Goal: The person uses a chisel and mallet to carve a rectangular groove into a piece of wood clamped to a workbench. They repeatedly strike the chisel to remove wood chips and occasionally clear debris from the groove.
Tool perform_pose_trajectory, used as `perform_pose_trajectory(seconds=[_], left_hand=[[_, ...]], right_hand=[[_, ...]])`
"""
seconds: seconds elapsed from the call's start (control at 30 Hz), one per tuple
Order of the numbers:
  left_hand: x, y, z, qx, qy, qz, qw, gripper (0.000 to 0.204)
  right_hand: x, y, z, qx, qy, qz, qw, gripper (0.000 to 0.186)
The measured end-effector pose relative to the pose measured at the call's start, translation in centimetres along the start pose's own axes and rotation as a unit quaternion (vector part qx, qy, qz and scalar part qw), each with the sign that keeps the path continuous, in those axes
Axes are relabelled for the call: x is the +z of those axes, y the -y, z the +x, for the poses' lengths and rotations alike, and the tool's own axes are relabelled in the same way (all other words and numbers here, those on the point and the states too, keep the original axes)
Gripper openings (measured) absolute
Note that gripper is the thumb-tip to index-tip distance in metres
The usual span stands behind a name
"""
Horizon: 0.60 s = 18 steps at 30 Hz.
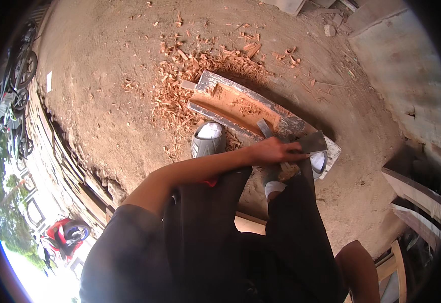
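Observation:
A hollowed wooden trough (288, 127) with chipped grey-white paint lies slantwise on the dirt in front of me, with fresh orange wood and shavings inside. My left hand (272, 151) is closed over the trough's near edge, by its right end. At the fingers a wide, flat grey metal blade (313, 142) sticks out to the right. A narrow grey bar (265, 128) runs from under the hand toward the trough's hollow; I cannot tell whether bar and blade are one tool. Of my right arm (356, 265) only the bent part shows at lower right; the hand is hidden.
Curled wood shavings (177, 86) pile up beyond the trough's left end. My feet in grey slides (209, 140) are close to its near side. Stacked planks (71, 156) and motorcycles (69, 233) line the left; timber pieces (417, 189) and a grey panel (402, 65) stand at right.

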<state>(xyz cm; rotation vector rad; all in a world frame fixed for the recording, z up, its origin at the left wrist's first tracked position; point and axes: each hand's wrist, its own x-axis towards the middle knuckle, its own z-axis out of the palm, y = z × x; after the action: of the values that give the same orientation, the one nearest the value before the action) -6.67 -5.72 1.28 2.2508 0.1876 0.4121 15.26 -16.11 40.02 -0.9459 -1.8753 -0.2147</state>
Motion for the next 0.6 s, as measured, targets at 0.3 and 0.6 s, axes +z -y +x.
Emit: perform_pose_trajectory(seconds=[0.3,0.6], left_hand=[[0.4,0.3,0.1,0.018,-0.009,0.007,1.000,0.093],[-0.3,-0.1,0.3,0.011,0.013,-0.010,1.000,0.089]], right_hand=[[1.3,-0.6,-0.6,-0.002,-0.001,0.029,1.000,0.031],[2.0,-0.7,-0.9,0.007,0.003,0.041,0.999,0.032]])
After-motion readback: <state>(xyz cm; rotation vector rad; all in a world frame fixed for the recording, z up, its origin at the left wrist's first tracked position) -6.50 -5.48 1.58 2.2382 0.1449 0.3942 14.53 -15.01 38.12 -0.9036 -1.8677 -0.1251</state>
